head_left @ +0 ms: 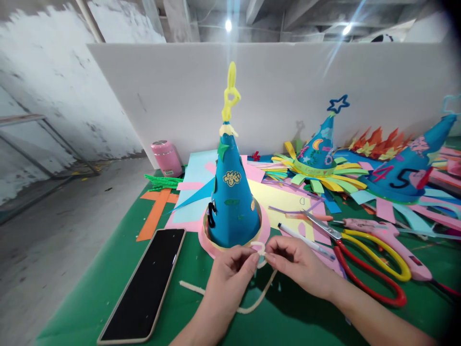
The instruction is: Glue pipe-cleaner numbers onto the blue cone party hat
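Note:
Between the fingertips of my left hand (232,274) and my right hand (298,262) is a cream pipe cleaner (257,303). Its middle part is bent into small loops where both hands pinch it. One loose end sticks out to the left behind my left wrist, and a slack curve hangs below. Just beyond my hands stands a blue paper cone hat (234,211) with a pink brim, a yellow bent shape on its tip, and a black curled piece on its left side.
A phone (144,288) lies left of my hands. Scissors (360,254), a pink glue gun (396,245) and a white pen (306,240) lie to the right. Farther back are a pink flask (167,159), coloured paper and other decorated cone hats (317,149). A white board (180,96) closes the back.

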`<action>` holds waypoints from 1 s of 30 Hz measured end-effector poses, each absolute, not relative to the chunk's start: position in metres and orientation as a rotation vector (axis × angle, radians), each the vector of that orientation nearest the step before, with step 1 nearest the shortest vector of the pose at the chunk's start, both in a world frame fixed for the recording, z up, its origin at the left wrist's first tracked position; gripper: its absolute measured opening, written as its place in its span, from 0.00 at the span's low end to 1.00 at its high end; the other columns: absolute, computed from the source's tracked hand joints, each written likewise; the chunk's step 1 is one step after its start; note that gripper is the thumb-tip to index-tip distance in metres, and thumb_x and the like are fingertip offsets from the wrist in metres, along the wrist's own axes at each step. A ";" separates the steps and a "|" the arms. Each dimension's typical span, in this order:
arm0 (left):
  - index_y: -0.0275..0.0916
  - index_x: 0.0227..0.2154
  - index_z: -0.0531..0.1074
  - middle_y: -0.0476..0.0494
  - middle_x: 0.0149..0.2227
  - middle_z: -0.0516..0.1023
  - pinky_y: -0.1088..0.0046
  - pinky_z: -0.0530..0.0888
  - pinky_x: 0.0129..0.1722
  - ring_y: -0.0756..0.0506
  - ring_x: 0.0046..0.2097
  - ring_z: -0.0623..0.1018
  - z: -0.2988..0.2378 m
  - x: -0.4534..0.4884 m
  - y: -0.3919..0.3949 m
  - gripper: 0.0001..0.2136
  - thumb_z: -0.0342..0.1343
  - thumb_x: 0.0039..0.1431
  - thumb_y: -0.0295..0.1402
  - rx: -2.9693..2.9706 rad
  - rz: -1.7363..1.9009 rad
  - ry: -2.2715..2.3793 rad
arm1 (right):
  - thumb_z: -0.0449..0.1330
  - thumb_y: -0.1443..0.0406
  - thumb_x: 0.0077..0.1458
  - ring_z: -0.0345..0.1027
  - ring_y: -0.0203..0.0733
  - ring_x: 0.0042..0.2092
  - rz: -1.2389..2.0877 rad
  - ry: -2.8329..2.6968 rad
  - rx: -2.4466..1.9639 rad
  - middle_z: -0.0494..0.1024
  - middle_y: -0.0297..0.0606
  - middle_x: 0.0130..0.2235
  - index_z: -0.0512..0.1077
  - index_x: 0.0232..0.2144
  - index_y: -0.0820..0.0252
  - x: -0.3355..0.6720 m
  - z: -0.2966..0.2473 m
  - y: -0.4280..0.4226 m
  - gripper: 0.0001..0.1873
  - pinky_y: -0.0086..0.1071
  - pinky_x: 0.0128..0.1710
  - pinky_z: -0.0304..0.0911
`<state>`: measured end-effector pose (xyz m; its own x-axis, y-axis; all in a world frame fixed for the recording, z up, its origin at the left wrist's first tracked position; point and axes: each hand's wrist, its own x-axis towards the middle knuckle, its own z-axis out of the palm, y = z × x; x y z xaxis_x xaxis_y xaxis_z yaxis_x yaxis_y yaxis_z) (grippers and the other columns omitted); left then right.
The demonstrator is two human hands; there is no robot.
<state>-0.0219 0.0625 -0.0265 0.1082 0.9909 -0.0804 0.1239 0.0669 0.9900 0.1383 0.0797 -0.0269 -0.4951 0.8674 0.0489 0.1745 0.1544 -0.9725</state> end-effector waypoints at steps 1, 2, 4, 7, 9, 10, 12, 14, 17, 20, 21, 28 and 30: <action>0.35 0.22 0.74 0.49 0.21 0.70 0.77 0.61 0.22 0.52 0.23 0.65 -0.025 -0.021 0.062 0.08 0.55 0.48 0.35 1.247 1.021 1.227 | 0.50 0.62 0.55 0.50 0.31 0.26 1.398 -1.796 -0.985 0.59 0.29 0.24 0.62 0.24 0.62 0.137 -0.028 0.079 0.11 0.25 0.24 0.49; 0.35 0.20 0.73 0.50 0.20 0.69 0.78 0.60 0.22 0.53 0.22 0.63 -0.023 -0.020 0.062 0.08 0.56 0.47 0.35 1.215 1.028 1.208 | 0.50 0.61 0.55 0.50 0.31 0.26 1.417 -1.797 -0.977 0.59 0.29 0.23 0.62 0.24 0.62 0.136 -0.028 0.078 0.11 0.24 0.24 0.49; 0.35 0.17 0.71 0.52 0.18 0.66 0.78 0.59 0.22 0.54 0.21 0.61 -0.021 -0.020 0.061 0.09 0.57 0.46 0.35 1.180 1.029 1.178 | 0.50 0.61 0.55 0.50 0.30 0.26 1.452 -1.774 -0.967 0.59 0.29 0.23 0.63 0.25 0.63 0.135 -0.029 0.078 0.12 0.24 0.24 0.48; 0.35 0.16 0.70 0.54 0.16 0.62 0.79 0.57 0.21 0.54 0.21 0.59 -0.020 -0.020 0.061 0.10 0.57 0.46 0.35 1.160 0.986 1.149 | 0.50 0.60 0.55 0.52 0.30 0.26 1.472 -1.715 -0.954 0.60 0.30 0.24 0.64 0.26 0.63 0.135 -0.031 0.078 0.12 0.24 0.24 0.50; 0.35 0.16 0.68 0.54 0.15 0.60 0.79 0.56 0.21 0.54 0.21 0.58 -0.021 -0.020 0.061 0.11 0.57 0.46 0.36 1.150 0.944 1.129 | 0.51 0.59 0.54 0.53 0.31 0.27 1.461 -1.694 -0.953 0.61 0.30 0.25 0.64 0.26 0.62 0.135 -0.033 0.078 0.12 0.24 0.25 0.51; 0.34 0.16 0.68 0.55 0.15 0.60 0.79 0.55 0.21 0.55 0.21 0.58 -0.023 -0.020 0.061 0.11 0.57 0.46 0.36 1.136 0.925 1.118 | 0.52 0.59 0.54 0.54 0.31 0.27 1.450 -1.685 -0.956 0.62 0.30 0.25 0.64 0.26 0.62 0.135 -0.034 0.077 0.11 0.24 0.26 0.52; 0.34 0.17 0.67 0.54 0.17 0.61 0.79 0.55 0.21 0.55 0.21 0.58 -0.026 -0.020 0.061 0.12 0.56 0.48 0.37 1.084 0.910 1.090 | 0.53 0.60 0.53 0.56 0.32 0.28 1.435 -1.647 -0.968 0.63 0.31 0.25 0.64 0.26 0.62 0.133 -0.036 0.076 0.11 0.25 0.28 0.54; 0.34 0.21 0.68 0.52 0.20 0.63 0.79 0.56 0.22 0.55 0.22 0.60 -0.030 -0.021 0.061 0.12 0.53 0.51 0.38 1.022 0.934 1.062 | 0.53 0.60 0.53 0.57 0.32 0.29 1.431 -1.589 -0.979 0.64 0.30 0.25 0.63 0.25 0.62 0.132 -0.038 0.076 0.11 0.26 0.29 0.55; 0.34 0.24 0.69 0.50 0.23 0.66 0.78 0.59 0.25 0.53 0.25 0.62 -0.033 -0.021 0.060 0.11 0.51 0.53 0.38 1.013 0.971 1.038 | 0.53 0.60 0.53 0.58 0.32 0.28 1.434 -1.539 -0.986 0.64 0.30 0.24 0.62 0.24 0.61 0.131 -0.039 0.075 0.11 0.26 0.28 0.55; 0.34 0.22 0.68 0.51 0.22 0.64 0.78 0.59 0.25 0.53 0.25 0.62 -0.030 -0.021 0.060 0.10 0.54 0.50 0.37 1.097 0.954 1.058 | 0.54 0.61 0.53 0.56 0.31 0.27 1.394 -1.576 -0.999 0.63 0.30 0.24 0.62 0.23 0.62 0.130 -0.039 0.075 0.11 0.25 0.26 0.54; 0.34 0.22 0.68 0.52 0.21 0.64 0.78 0.59 0.25 0.53 0.24 0.62 -0.029 -0.021 0.060 0.10 0.55 0.49 0.37 1.116 0.949 1.075 | 0.54 0.61 0.52 0.55 0.30 0.26 1.380 -1.593 -1.005 0.62 0.30 0.23 0.62 0.23 0.62 0.130 -0.039 0.074 0.11 0.24 0.25 0.53; 0.34 0.24 0.69 0.50 0.23 0.66 0.78 0.61 0.25 0.52 0.26 0.63 -0.032 -0.024 0.061 0.09 0.54 0.50 0.37 1.109 0.913 0.997 | 0.54 0.60 0.52 0.55 0.30 0.26 1.477 -1.557 -0.965 0.62 0.30 0.25 0.63 0.24 0.62 0.130 -0.037 0.073 0.11 0.25 0.25 0.53; 0.35 0.24 0.69 0.50 0.24 0.66 0.78 0.61 0.26 0.52 0.27 0.63 -0.034 -0.025 0.060 0.09 0.55 0.49 0.37 1.077 0.909 0.966 | 0.55 0.61 0.52 0.55 0.30 0.27 1.535 -1.534 -0.919 0.62 0.30 0.25 0.62 0.25 0.62 0.132 -0.037 0.073 0.11 0.25 0.25 0.52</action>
<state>-0.0248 0.0598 -0.0344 0.3144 0.9323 -0.1787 -0.1217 0.2263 0.9664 0.1321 0.0734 -0.0370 -0.4478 0.8938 0.0267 -0.0274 0.0162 -0.9995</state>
